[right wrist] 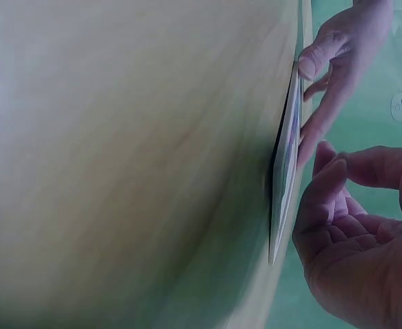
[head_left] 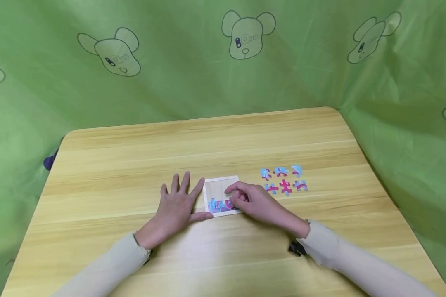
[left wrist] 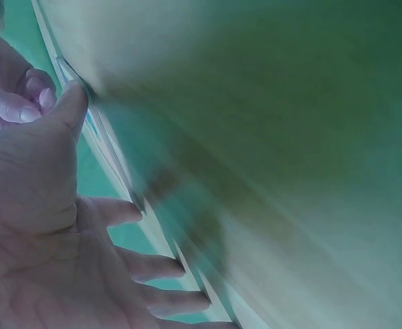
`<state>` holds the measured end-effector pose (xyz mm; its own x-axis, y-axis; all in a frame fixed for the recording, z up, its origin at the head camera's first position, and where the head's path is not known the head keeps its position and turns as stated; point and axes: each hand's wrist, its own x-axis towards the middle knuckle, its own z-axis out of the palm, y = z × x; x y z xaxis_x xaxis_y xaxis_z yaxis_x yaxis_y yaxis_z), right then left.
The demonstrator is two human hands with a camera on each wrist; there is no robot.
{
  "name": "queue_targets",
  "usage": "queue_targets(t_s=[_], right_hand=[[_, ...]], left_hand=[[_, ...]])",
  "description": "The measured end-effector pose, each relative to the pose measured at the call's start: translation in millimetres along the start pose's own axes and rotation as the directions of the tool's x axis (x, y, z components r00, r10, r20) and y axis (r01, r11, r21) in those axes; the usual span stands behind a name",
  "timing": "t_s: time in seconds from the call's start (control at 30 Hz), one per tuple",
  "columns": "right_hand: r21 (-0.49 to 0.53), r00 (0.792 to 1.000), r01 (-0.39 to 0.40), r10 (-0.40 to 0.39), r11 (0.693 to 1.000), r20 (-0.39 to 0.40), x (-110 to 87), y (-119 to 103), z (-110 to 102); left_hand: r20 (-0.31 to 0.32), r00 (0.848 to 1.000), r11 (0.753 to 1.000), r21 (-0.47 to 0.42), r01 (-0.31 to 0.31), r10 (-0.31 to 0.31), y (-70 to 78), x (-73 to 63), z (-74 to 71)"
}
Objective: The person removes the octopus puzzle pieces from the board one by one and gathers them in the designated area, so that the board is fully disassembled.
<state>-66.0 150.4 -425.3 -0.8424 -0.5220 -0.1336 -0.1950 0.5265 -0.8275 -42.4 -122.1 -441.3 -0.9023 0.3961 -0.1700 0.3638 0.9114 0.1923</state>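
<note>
A small square puzzle tray [head_left: 221,179] with a pale rim lies on the wooden table. Along its near side sit blue, pink and purple jigsaw pieces [head_left: 216,205], partly covered by my right hand [head_left: 258,202]. That hand hovers over the tray's right part with fingers curled; in the right wrist view its thumb and a fingertip meet, and no piece shows between them. My left hand [head_left: 176,208] lies spread at the tray's left side, thumb on the near left corner and index fingertip at the far left corner.
Several loose jigsaw pieces [head_left: 285,187] in blue and pink lie in two rows right of the tray. The table [head_left: 134,156] has rounded far corners. A green curtain [head_left: 186,82] with printed bear heads hangs behind and beside it.
</note>
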Motion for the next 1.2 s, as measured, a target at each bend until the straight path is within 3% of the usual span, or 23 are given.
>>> queue_targets(t_s=[0.33, 0.67, 1.2], right_hand=[[-0.048, 0.989, 0.049, -0.042, 0.998, 0.142, 19.6, -8, 14], [-0.077, 0.973, 0.103, -0.084, 0.992, 0.215, 25.3, -8, 16], [-0.060, 0.977, 0.085, -0.071, 0.995, 0.202, 22.0, -12, 18]], left_hand=[[0.003, 1.000, 1.000, 0.005, 0.001, -0.001, -0.1, -0.4, 0.9], [0.012, 1.000, 1.000, 0.022, 0.005, -0.006, 1.2, 0.0, 1.1], [0.008, 1.000, 1.000, 0.019, 0.008, -0.009, 1.3, -0.6, 2.8]])
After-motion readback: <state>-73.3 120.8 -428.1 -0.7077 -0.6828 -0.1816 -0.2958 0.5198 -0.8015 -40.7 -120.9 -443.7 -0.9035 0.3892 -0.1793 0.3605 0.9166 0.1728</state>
